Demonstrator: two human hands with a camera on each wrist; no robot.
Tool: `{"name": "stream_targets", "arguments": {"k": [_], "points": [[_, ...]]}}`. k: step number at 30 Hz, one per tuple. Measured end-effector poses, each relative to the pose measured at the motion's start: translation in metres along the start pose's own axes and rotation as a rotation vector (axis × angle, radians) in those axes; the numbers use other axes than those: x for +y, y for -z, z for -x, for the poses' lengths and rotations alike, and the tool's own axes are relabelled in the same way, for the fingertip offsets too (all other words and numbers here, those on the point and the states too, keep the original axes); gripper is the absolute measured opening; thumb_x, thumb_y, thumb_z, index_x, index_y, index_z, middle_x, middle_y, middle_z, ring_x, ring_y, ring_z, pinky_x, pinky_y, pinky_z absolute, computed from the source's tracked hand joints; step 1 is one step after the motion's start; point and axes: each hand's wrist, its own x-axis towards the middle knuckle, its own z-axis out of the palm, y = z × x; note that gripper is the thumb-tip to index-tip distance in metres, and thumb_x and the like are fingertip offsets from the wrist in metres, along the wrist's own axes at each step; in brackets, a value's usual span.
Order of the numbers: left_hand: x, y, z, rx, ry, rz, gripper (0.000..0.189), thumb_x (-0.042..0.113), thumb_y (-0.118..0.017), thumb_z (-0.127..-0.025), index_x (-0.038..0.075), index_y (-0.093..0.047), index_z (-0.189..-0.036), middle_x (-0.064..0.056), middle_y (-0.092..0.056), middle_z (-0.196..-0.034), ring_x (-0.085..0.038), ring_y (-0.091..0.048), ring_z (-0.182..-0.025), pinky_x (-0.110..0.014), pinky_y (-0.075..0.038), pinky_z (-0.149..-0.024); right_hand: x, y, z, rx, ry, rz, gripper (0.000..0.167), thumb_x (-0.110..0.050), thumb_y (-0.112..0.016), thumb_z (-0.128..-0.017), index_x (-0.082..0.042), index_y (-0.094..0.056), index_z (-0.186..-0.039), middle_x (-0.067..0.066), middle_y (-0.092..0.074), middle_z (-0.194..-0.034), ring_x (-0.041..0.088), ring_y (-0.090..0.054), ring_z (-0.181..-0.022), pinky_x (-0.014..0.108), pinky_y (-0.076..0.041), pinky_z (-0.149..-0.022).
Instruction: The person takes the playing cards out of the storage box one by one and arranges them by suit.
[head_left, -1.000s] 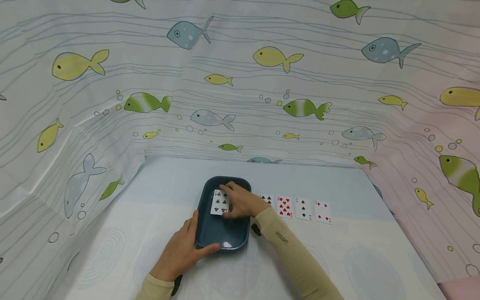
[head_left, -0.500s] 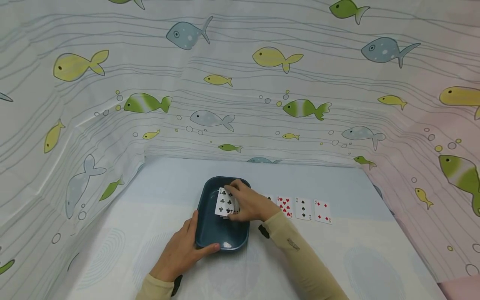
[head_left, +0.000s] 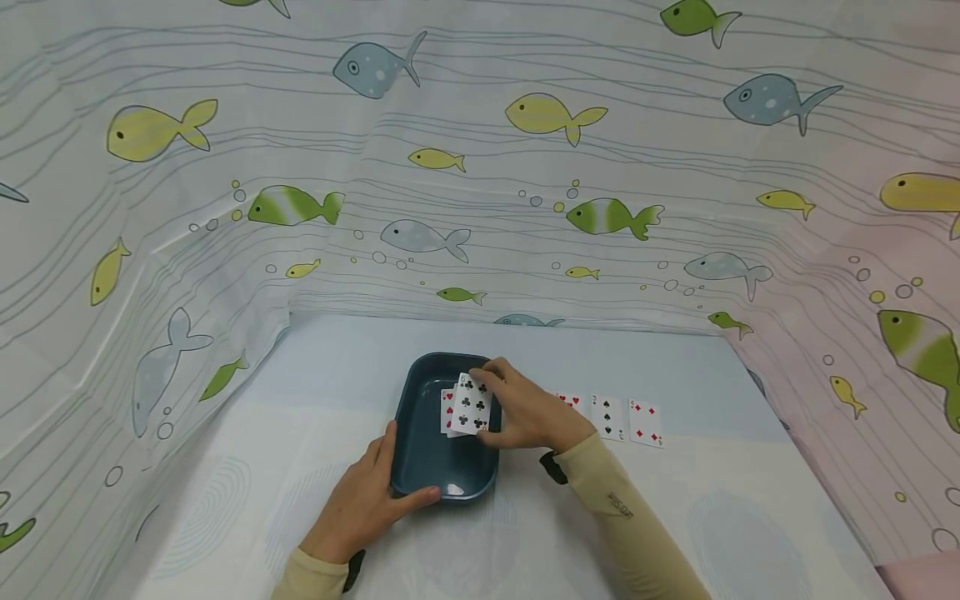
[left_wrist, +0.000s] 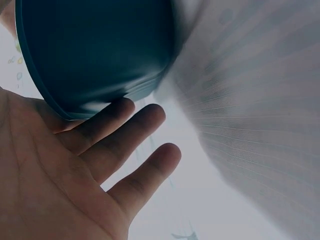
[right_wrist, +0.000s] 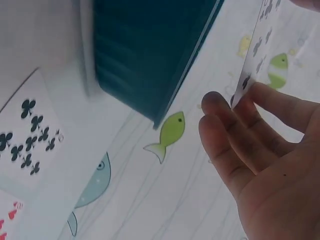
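Note:
My right hand (head_left: 528, 408) pinches a six of clubs playing card (head_left: 472, 404) by its top and bottom edges, above the right part of a dark blue tray (head_left: 405, 454). Seen from the right wrist, the card is nearly edge-on and raised above the tray's rim. A hearts card (head_left: 447, 410) lies inside the tray, partly covered by the six of clubs. My left hand (head_left: 363, 492) rests at the tray's near left corner, index finger along the left side and thumb on the near rim. Its other fingers (left_wrist: 142, 177) are extended, some touching the outer wall.
To the right of the tray, a row of face-up cards lies on the pale tablecloth: a clubs card (right_wrist: 30, 130), hidden behind the right hand in the head view, a hearts card (head_left: 572, 402), a three of spades (head_left: 607, 421) and a four of diamonds (head_left: 646, 423). Fish-patterned sheets (head_left: 487, 192) surround the table.
My right hand has moved right across the tray with the six of clubs, uncovering part of the hearts card. The left hand and tray have stayed put.

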Motion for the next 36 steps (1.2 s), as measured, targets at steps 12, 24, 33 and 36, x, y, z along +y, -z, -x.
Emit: {"name": "stream_targets", "arguments": {"k": [12, 24, 33, 36], "points": [[0.0, -0.001, 0.0, 0.009, -0.004, -0.001, 0.127, 0.08, -0.068, -0.075, 0.001, -0.018, -0.161, -0.024, -0.043, -0.151, -0.037, -0.055, -0.125, -0.053, -0.047, -0.102, 0.012, 0.012, 0.036, 0.002, -0.07, -0.019, 0.084, -0.041, -0.077, -0.081, -0.015, -0.043, -0.153, 0.004, -0.043, -0.141, 0.015, -0.055, -0.104, 0.028, -0.052, -0.079], [-0.002, -0.002, -0.001, 0.014, -0.012, 0.002, 0.128, 0.081, -0.067, -0.075, 0.0, -0.018, -0.161, -0.025, -0.042, -0.151, -0.038, -0.055, -0.125, -0.054, -0.047, -0.102, 0.03, 0.005, 0.065, -0.004, -0.11, 0.005, 0.086, -0.04, -0.08, -0.077, -0.011, -0.047, -0.15, 0.003, -0.045, -0.138, 0.011, -0.056, -0.098, 0.028, -0.051, -0.083], [-0.002, -0.002, -0.001, 0.015, -0.005, -0.003, 0.128, 0.081, -0.067, -0.075, 0.001, -0.017, -0.161, -0.025, -0.042, -0.152, -0.038, -0.054, -0.125, -0.054, -0.046, -0.102, 0.037, -0.009, 0.079, -0.054, -0.086, 0.019, 0.085, -0.035, -0.082, -0.077, -0.006, -0.048, -0.149, 0.008, -0.047, -0.134, 0.018, -0.051, -0.116, 0.04, -0.05, -0.095], [-0.001, -0.002, 0.0, 0.015, -0.002, -0.006, 0.127, 0.081, -0.067, -0.075, 0.001, -0.017, -0.161, -0.024, -0.042, -0.152, -0.037, -0.054, -0.125, -0.054, -0.046, -0.102, 0.038, -0.015, 0.082, -0.077, -0.094, 0.024, 0.084, -0.035, -0.083, -0.076, -0.006, -0.049, -0.147, 0.008, -0.048, -0.133, 0.019, -0.05, -0.117, 0.041, -0.049, -0.096]]}}
